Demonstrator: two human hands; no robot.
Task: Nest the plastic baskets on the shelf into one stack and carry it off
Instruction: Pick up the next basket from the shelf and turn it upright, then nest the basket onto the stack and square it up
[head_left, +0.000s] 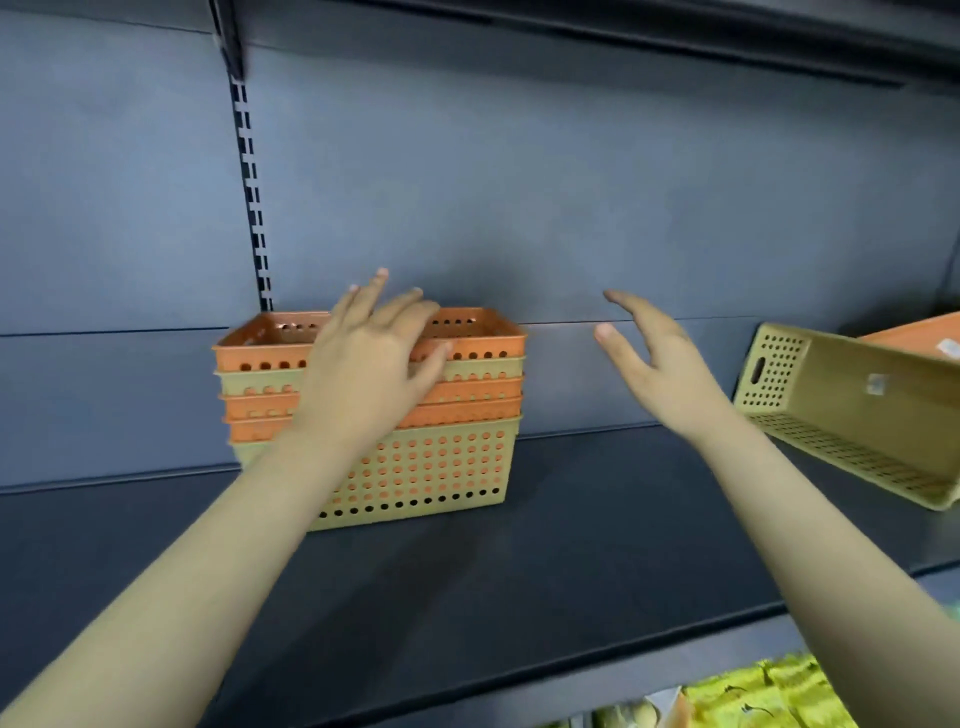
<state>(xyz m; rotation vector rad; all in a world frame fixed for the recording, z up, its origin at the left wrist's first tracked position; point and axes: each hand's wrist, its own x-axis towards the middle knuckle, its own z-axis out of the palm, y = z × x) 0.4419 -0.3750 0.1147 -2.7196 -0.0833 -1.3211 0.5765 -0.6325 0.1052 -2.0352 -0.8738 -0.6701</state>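
A nested stack of perforated plastic baskets (441, 457), orange and beige in turn, stands on the dark shelf (571, 545) left of centre, against the back panel. My left hand (369, 364) hovers over the stack's front rim with fingers spread, holding nothing; whether it touches the rim I cannot tell. My right hand (654, 364) is open in the air to the right of the stack, palm turned toward it, clear of the baskets. A separate beige basket (852, 415) sits tilted at the right edge, with an orange basket (919, 332) partly seen behind it.
A slotted upright rail (252, 197) runs up the back panel above the stack. Another shelf's underside (623, 26) is overhead. Below the shelf edge at the bottom right lie yellow-green packaged goods (753, 696).
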